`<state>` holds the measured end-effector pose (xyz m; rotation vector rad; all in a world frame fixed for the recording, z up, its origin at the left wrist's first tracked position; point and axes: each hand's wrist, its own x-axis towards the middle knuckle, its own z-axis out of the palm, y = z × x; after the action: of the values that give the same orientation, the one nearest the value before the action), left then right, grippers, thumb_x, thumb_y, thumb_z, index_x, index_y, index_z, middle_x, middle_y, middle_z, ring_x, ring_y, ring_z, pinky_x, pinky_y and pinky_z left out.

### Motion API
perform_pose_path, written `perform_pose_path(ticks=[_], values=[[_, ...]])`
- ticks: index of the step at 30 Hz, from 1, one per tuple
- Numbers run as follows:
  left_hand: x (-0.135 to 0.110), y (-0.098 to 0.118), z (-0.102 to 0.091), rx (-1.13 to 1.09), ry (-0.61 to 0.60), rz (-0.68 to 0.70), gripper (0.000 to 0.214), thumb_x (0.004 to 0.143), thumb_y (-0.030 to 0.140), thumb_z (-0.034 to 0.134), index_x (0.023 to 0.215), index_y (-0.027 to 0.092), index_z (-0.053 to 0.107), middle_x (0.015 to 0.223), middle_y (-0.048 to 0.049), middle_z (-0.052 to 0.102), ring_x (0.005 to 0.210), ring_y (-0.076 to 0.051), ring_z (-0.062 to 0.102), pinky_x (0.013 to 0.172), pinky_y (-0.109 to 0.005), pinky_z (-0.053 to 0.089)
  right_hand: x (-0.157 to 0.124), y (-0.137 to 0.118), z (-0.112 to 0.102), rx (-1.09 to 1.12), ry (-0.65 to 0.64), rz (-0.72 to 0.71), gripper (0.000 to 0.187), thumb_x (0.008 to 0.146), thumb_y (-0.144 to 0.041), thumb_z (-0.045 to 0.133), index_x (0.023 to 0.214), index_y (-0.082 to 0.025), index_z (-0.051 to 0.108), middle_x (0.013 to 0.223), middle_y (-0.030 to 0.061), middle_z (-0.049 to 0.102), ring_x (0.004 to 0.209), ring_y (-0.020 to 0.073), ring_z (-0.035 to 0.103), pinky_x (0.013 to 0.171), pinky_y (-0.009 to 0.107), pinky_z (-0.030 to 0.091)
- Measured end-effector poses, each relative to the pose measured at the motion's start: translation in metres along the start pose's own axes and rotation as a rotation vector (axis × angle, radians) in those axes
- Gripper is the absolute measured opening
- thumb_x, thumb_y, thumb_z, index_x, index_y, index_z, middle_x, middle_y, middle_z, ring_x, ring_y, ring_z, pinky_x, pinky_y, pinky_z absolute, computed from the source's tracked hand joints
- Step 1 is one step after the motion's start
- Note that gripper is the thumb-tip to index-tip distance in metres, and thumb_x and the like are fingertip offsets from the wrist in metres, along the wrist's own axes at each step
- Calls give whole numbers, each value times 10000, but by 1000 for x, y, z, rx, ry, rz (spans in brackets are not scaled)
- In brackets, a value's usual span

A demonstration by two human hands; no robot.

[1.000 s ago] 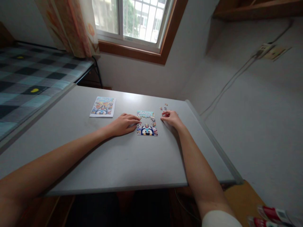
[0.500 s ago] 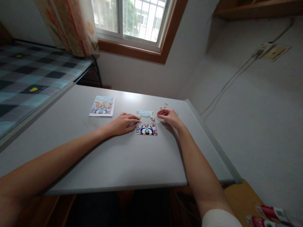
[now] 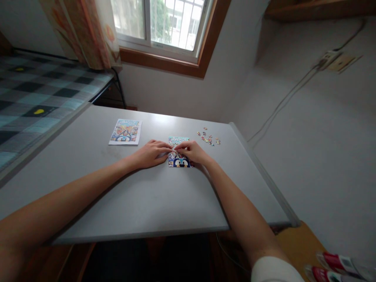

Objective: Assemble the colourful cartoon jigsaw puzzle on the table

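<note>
A small, partly built jigsaw puzzle [image 3: 178,161] lies flat on the grey table [image 3: 152,196]. My left hand [image 3: 152,153] rests on the table at the puzzle's left edge, fingers stretched toward it and touching its side. My right hand [image 3: 192,151] lies over the middle of the puzzle, fingertips pinched together near the upper left part; whether a piece sits under them is hidden. Several loose puzzle pieces [image 3: 208,137] are scattered to the right, beyond my right hand.
A printed picture card [image 3: 125,132] of the same design lies on the table to the left. A bed with a checked cover [image 3: 35,98] stands at the far left. A window [image 3: 164,27] is ahead; the wall is close on the right.
My right hand has moved left from the loose pieces onto the puzzle's middle. My left hand has stayed at the puzzle's left edge.
</note>
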<state>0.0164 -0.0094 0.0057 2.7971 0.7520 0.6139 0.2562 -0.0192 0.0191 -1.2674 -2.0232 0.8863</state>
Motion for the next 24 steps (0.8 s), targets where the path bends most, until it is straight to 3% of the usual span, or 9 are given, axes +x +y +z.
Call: perform_pose_path(ticks=[24], values=[[-1,-2,1,0,3,6,349,999,376,440,1228,255,674,1274,-54,675,1165,-223,620,1012,-412,395,1,-3,4,-35,74,-34,129,800,-223,679,853,-170,784,842,54,747,786,157,637,740,283,478]])
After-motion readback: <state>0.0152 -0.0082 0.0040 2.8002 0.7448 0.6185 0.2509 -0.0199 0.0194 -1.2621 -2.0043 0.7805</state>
